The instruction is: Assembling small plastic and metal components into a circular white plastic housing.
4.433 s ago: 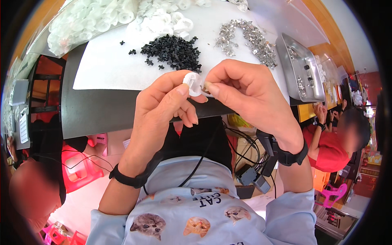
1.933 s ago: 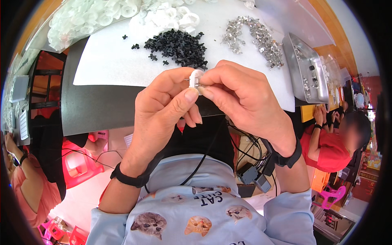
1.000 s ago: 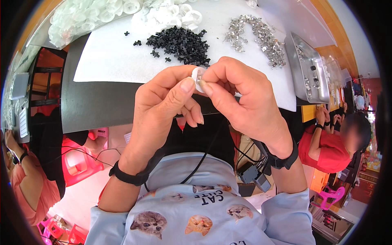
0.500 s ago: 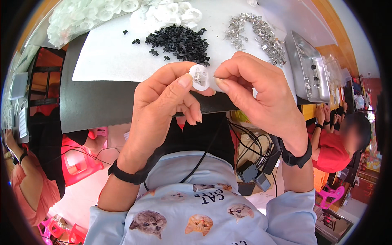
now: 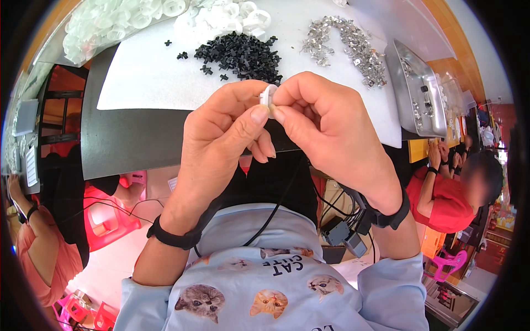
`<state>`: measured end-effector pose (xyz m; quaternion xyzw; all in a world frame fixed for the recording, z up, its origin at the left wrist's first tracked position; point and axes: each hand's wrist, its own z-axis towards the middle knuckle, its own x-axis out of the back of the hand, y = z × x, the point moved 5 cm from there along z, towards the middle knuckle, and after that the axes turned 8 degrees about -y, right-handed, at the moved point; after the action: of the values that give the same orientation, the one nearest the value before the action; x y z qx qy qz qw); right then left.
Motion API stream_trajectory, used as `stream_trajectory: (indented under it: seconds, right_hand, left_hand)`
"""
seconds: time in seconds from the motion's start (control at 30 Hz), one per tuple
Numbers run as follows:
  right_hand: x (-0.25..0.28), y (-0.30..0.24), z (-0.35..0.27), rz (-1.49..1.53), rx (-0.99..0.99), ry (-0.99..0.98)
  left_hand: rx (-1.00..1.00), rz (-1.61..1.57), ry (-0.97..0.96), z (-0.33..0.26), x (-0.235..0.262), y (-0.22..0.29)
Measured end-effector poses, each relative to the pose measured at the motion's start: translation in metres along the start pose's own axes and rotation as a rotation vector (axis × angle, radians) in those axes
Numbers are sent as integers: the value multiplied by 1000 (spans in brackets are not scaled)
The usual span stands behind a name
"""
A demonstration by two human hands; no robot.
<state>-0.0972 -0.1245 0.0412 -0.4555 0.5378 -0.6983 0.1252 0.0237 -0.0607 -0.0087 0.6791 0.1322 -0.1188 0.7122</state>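
Note:
A small round white plastic part (image 5: 269, 96), turned nearly edge-on, is pinched between both hands above the table's near edge. My left hand (image 5: 221, 124) grips it with thumb and forefinger, the other fingers curled below. From the other side my right hand (image 5: 328, 118) closes its thumb and forefinger on the same part; anything else in that pinch is hidden. Just beyond the hands lies a heap of small black cross-shaped pieces (image 5: 240, 56) on a white sheet (image 5: 143, 77).
White plastic rings (image 5: 226, 19) and a bag of translucent parts (image 5: 105, 27) lie at the back left. Small metal pieces (image 5: 361, 52) spread at the back right, beside a metal tray (image 5: 406, 94). Cables (image 5: 345, 212) hang below the table. A person in red (image 5: 455, 193) sits at the right.
My right hand has moved left and now meets the white part. The part has turned from facing me to nearly edge-on.

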Motion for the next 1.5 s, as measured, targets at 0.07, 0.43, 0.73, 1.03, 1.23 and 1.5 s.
stream_trajectory:
  seconds: [0.07, 0.43, 0.73, 1.03, 1.23, 1.5]
  right_hand:
    - [1, -7, 0, -205, 149, 44]
    - [4, -11, -1, -170, 228, -7]
    - [16, 1, -1, 364, -191, -101]
    - [14, 9, 6, 518, -240, -179]
    - [13, 9, 11, 486, -246, -197]
    - [7, 8, 10, 399, -211, -145]
  left_hand:
    - [5, 2, 0, 0, 1, 1]
    - [85, -18, -30, -1, -1, 7]
    - [37, -113, -35, -1, -2, 5]
    - [34, -63, -44, -2, -4, 5]
    - [42, -10, -26, -3, -3, 5]
    - [73, 29, -18, -3, -3, 6]
